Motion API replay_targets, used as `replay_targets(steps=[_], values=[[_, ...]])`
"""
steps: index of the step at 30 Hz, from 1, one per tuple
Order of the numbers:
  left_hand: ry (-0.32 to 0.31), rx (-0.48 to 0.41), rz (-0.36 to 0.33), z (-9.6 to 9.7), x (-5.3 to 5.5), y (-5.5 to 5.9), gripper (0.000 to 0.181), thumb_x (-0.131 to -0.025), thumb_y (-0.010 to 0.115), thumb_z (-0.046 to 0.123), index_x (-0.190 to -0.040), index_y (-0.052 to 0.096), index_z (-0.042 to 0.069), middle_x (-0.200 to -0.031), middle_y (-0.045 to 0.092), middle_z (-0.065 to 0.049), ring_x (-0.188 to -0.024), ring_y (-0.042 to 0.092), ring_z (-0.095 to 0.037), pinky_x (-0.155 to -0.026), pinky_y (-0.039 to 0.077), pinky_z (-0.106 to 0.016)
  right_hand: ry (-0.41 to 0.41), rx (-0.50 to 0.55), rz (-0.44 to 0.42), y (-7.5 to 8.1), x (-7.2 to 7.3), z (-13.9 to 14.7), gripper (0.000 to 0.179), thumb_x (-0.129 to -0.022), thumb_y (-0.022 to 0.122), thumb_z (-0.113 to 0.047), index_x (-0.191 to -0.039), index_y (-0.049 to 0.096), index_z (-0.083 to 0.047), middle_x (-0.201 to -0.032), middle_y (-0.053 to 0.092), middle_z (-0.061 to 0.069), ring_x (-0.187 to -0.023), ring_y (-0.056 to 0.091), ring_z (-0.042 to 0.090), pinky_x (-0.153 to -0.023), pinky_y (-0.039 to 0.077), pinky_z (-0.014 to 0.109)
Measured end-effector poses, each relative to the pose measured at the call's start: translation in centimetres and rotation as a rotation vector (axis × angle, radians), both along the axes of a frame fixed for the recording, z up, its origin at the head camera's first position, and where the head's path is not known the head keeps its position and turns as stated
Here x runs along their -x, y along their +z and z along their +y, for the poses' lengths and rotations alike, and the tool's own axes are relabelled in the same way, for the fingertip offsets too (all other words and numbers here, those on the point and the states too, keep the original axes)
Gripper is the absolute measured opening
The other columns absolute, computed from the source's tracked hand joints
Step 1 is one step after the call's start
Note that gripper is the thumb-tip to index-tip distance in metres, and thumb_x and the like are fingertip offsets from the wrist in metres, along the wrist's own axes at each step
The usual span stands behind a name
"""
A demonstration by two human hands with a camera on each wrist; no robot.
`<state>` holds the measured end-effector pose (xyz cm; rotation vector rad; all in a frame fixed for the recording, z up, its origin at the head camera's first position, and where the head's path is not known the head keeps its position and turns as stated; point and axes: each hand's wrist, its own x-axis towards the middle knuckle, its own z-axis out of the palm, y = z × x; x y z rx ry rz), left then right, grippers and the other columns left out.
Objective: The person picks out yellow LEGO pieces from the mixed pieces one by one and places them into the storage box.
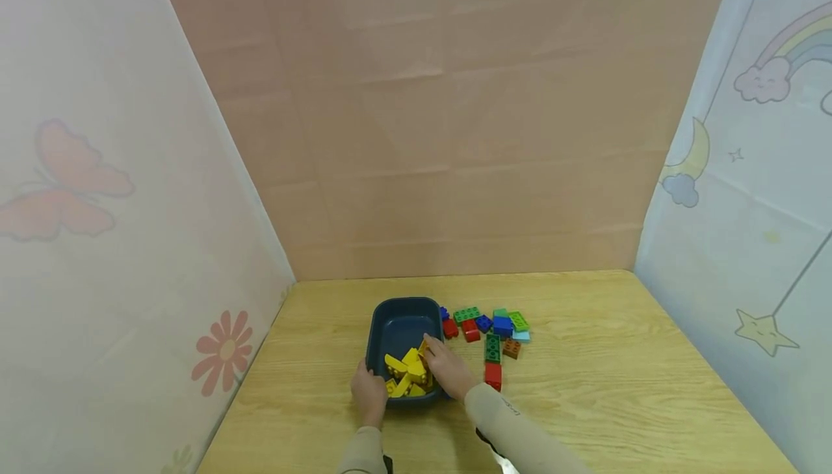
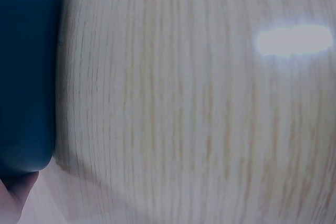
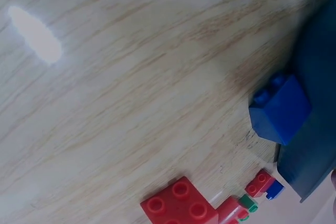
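A dark blue bin stands on the table with several yellow toy bricks heaped in its near half. At the bin's left side, my left hand grips the rim; only a fingertip of it shows by the bin wall in the left wrist view. Over the right rim reaches my right hand, its fingers pinching a yellow toy brick at the heap. That hand hides part of the heap. In the right wrist view, a blue brick lies against the bin's outer wall.
Right of the bin lie loose bricks: a red brick, a dark green brick, a brown brick, a blue brick and several others. A beige wall closes off the back of the table; printed sheets hang at both sides.
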<state>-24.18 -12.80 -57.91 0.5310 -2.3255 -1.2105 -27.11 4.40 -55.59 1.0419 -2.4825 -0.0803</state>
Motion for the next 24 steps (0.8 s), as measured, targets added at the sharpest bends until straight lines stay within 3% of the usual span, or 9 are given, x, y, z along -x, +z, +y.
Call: replay_targets(steps=[6,9,14,19,24], values=[[0.005,0.007,-0.008,-0.2,-0.1,-0.1,0.037,-0.072,0.050,-0.015,-0.109,0.053,-0.015,-0.096,0.059,-0.031,-0.087,0.058,-0.041,-0.070,0.048,-0.049,0.057,0.143,-0.139,-0.2,-0.1,0.1,0.038,-0.078,0.061,0.008,-0.115,0.056,0.001,-0.127,0.045,0.020,-0.116,0.045,0.028,-0.089,0.042,0.032],[0.004,0.011,-0.010,-0.2,-0.1,-0.1,0.039,-0.071,0.050,-0.015,-0.110,0.053,-0.016,-0.094,0.059,-0.031,-0.086,0.058,-0.041,-0.069,0.048,-0.049,0.066,0.160,-0.134,-0.2,-0.1,0.1,0.039,-0.078,0.061,0.007,-0.116,0.055,0.000,-0.128,0.044,0.020,-0.117,0.044,0.028,-0.088,0.042,0.031],[0.006,0.005,-0.018,-0.2,0.0,0.1,0.038,-0.072,0.050,-0.014,-0.110,0.053,-0.015,-0.095,0.060,-0.030,-0.087,0.059,-0.040,-0.069,0.048,-0.048,0.078,0.191,-0.054,0.0,-0.1,0.2,0.034,-0.079,0.062,0.000,-0.113,0.056,0.001,-0.123,0.047,0.022,-0.114,0.046,0.029,-0.086,0.043,0.032],[-0.012,0.001,-0.018,-0.1,0.1,-0.1,0.039,-0.072,0.051,-0.014,-0.112,0.052,-0.015,-0.094,0.060,-0.029,-0.085,0.059,-0.039,-0.066,0.049,-0.046,0.045,0.290,-0.111,0.3,-0.7,1.4,0.036,-0.083,0.062,-0.012,-0.115,0.055,0.003,-0.124,0.045,0.021,-0.111,0.048,0.029,-0.084,0.045,0.034],[-0.018,-0.020,-0.020,-0.1,0.3,-0.2,0.038,-0.074,0.051,-0.014,-0.111,0.052,-0.014,-0.097,0.059,-0.028,-0.087,0.058,-0.039,-0.070,0.048,-0.047,0.053,0.414,-0.148,0.2,-1.2,3.7,0.037,-0.082,0.061,-0.006,-0.116,0.053,0.007,-0.125,0.044,0.023,-0.106,0.052,0.029,-0.077,0.048,0.032]])
